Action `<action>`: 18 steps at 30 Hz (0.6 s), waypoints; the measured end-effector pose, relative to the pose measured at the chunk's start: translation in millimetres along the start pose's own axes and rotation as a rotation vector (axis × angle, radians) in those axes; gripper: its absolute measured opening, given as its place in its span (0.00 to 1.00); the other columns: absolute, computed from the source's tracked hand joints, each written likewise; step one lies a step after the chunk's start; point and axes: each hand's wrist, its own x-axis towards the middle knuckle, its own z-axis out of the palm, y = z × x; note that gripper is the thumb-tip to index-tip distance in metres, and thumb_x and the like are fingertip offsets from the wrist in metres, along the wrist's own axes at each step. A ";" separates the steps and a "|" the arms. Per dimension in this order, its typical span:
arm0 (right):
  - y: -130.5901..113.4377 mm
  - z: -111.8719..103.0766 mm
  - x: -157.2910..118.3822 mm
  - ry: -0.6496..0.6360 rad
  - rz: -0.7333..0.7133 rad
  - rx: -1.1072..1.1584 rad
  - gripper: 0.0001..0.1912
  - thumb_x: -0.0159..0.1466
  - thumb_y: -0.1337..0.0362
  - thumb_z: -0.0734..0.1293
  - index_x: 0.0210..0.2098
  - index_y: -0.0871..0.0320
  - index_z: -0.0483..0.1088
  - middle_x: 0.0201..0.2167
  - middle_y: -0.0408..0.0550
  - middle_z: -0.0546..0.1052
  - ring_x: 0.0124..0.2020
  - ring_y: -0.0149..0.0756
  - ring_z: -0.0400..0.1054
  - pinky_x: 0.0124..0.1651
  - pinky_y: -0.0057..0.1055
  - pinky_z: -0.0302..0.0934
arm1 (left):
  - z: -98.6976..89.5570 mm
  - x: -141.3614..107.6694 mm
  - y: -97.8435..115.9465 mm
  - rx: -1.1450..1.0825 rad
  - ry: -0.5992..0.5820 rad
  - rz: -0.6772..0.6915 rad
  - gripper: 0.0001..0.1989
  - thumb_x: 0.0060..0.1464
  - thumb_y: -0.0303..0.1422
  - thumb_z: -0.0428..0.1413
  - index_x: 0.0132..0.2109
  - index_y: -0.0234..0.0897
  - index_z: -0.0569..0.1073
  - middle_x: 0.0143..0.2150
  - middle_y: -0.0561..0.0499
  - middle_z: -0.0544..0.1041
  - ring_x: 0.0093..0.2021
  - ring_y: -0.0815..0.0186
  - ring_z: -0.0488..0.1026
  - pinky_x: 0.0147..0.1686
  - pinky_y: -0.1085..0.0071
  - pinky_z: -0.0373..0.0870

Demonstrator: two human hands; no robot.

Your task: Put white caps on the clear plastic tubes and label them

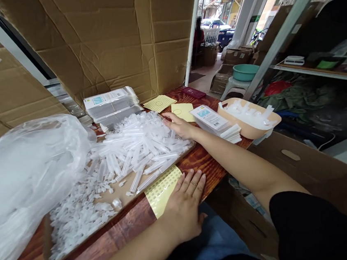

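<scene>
My left hand (186, 205) lies flat at the table's front edge, fingers stretched out, partly over a yellow sheet of small round stickers (164, 191). Reaching past it, my right hand (179, 126) is at the right side of a heap of clear plastic tubes (138, 146). Its fingers are extended and apart, with nothing visible in them. The tubes lie loose in a shallow cardboard tray (125, 191). Small whitish plastic pieces (77, 214) fill the tray's left end.
A big clear plastic bag (32, 174) bulges over the tray's left. Stacked printed packs (111, 103) stand behind; another stack (212, 119) lies right, beside a beige tub (247, 120) of white plastic pieces. Yellow sheets (160, 103) and a dark red flat item (193, 92) lie behind my right hand.
</scene>
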 end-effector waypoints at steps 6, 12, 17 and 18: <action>-11.3 -25.7 -68.3 0.275 -0.529 -0.119 0.09 0.71 0.59 0.64 0.44 0.57 0.73 0.45 0.52 0.81 0.49 0.42 0.75 0.54 0.41 0.65 | 3.6 -4.6 5.6 0.104 0.050 0.099 0.46 0.57 0.30 0.56 0.76 0.25 0.44 0.79 0.35 0.40 0.79 0.46 0.36 0.76 0.46 0.39; -14.0 -13.3 -137.0 0.211 -0.781 -0.201 0.05 0.70 0.69 0.66 0.41 0.57 0.75 0.40 0.48 0.84 0.42 0.34 0.79 0.43 0.35 0.66 | -61.4 -36.2 16.4 0.068 0.070 0.096 0.13 0.68 0.32 0.48 0.50 0.34 0.75 0.48 0.43 0.81 0.49 0.56 0.78 0.52 0.61 0.74; -15.0 24.8 -183.3 0.100 -0.812 -0.313 0.14 0.73 0.64 0.64 0.53 0.64 0.74 0.53 0.55 0.81 0.56 0.43 0.75 0.54 0.43 0.68 | -106.6 -53.4 -9.4 0.310 -0.019 -0.464 0.11 0.63 0.25 0.49 0.46 0.32 0.75 0.44 0.39 0.80 0.45 0.49 0.79 0.44 0.57 0.74; -16.3 32.4 -191.7 0.075 -0.815 -0.342 0.16 0.73 0.62 0.63 0.54 0.66 0.73 0.55 0.57 0.80 0.59 0.45 0.73 0.57 0.47 0.67 | -108.3 -54.4 -16.0 0.323 -0.061 -0.537 0.12 0.62 0.24 0.48 0.48 0.32 0.75 0.45 0.38 0.80 0.46 0.47 0.80 0.44 0.56 0.74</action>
